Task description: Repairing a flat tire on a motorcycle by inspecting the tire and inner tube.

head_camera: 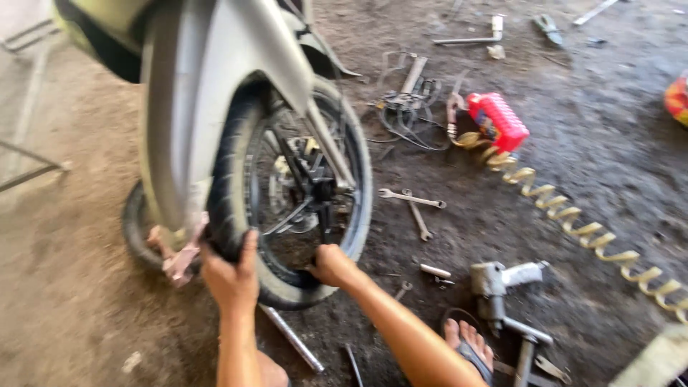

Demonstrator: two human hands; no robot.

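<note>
While the motorcycle's front wheel (290,193) stands upright, the left hand (231,276) clasps its tyre's lower edge. The right hand (331,265) closes on the rim beside it, both beneath the axle.

Dusty, oil-stained concrete floor (616,179) in daylight, metal frame (29,161) at left.

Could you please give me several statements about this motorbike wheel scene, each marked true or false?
1. The left hand grips the front tyre. True.
2. The right hand holds a spanner. False: it is at the wheel's lower rim; the two spanners lie crossed on the floor.
3. A yellow coiled hose runs across the ground. True.
4. The impact wrench hangs from the bike. False: it lies on the floor.
5. The red box sits near the hose's end. True.
</note>
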